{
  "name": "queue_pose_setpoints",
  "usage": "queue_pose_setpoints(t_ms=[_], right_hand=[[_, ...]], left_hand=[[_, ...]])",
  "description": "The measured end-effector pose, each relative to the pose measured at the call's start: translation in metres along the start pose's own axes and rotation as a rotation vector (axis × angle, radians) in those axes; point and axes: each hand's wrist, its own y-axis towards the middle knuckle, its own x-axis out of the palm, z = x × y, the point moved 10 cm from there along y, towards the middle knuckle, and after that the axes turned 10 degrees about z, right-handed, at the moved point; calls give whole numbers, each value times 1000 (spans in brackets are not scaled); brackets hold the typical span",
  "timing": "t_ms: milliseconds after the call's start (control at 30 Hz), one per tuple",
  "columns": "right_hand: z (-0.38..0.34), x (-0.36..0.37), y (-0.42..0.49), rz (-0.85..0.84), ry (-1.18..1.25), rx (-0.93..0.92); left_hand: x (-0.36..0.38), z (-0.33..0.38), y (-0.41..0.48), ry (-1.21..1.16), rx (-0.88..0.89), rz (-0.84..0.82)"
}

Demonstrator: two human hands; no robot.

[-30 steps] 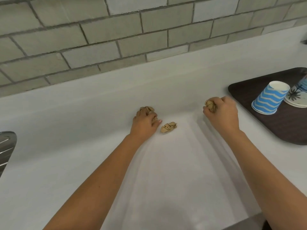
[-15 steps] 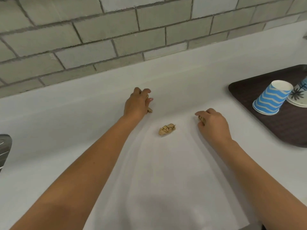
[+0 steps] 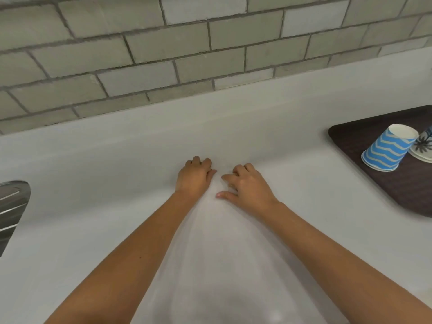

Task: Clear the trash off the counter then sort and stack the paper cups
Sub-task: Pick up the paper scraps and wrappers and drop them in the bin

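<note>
My left hand (image 3: 194, 177) rests knuckles-up on the white counter (image 3: 93, 218) with its fingers curled under; the brown crumpled paper it covered is hidden inside it. My right hand (image 3: 249, 189) lies just to the right, almost touching the left, fingers bent over a crumpled paper wad (image 3: 230, 184) of which only a tan sliver shows. No loose wad is visible on the counter. On the dark brown tray (image 3: 395, 190) at the right, a blue zigzag paper cup (image 3: 385, 149) stands upside down. Against it leans a white cup with a dark palm print (image 3: 423, 148).
A grey tiled wall (image 3: 187, 54) runs along the back of the counter. A shiny metal sink edge (image 3: 11, 206) shows at the far left. The tray reaches past the right edge of view.
My right hand slid left onto the middle wad, which no longer shows. My left hand came back from the far wad and closed beside the right hand.
</note>
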Motion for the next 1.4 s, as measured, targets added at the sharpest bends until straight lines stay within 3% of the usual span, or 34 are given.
queue_pose_setpoints(t_ms=[167, 400, 533, 633, 767, 967, 1200, 1300, 1400], right_hand=[[0, -4, -8, 168, -51, 36], [-10, -11, -26, 124, 54, 230], [-50, -16, -65, 131, 203, 327], [-94, -10, -100, 90, 280, 348], [-126, -2, -133, 8, 184, 397], [-179, -14, -178, -47, 186, 474], [-295, -1, -268, 53, 863, 479], [-307, 31, -301, 37, 995, 523], [-295, 90, -329, -16, 1075, 698]], left_hand=[[-32, -22, -45, -105, -88, 115], [-91, -60, -126, -489, -490, 105], [-124, -73, -186, -709, -626, 78], [-141, -78, -236, -809, -663, 27], [-153, -81, -295, -834, -652, -72], [-191, -77, -352, -893, -607, -57], [-194, -76, -427, -1134, -683, -98], [-177, -91, -467, -1116, -776, -73], [-138, -104, -510, -1075, -890, -111]])
